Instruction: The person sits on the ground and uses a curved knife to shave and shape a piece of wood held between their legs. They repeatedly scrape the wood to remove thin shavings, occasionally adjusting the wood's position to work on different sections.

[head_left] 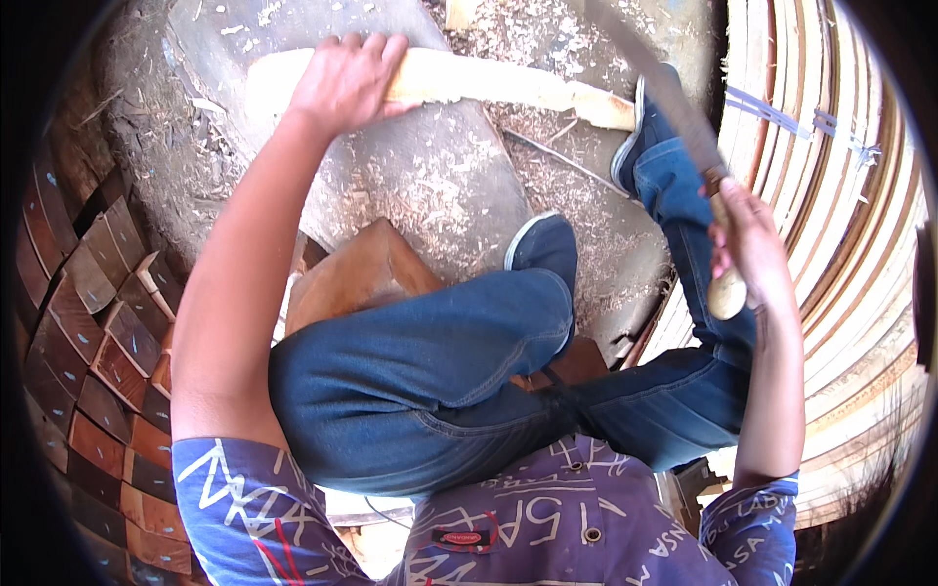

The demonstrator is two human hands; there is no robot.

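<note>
A long pale piece of wood (498,80), gently curved and tapering to the right, lies across a grey board (430,186) strewn with shavings. My left hand (347,86) grips it near its wide left end, fingers over the far edge and thumb on the near one. Off to the right, my right hand (750,230) is closed around the wooden handle of a machete (674,107). Its long dark blade slants up and left, past the top edge of the picture, so the tip is out of sight. The blade is held apart from the wood.
Bundled curved wooden strips (831,244) are stacked along the right side, bound with a pale strap (772,112). Stacked brown wood blocks (107,342) line the left. A brown wooden block (362,269) stands beside my bent leg. My shoes (544,244) rest among wood chips.
</note>
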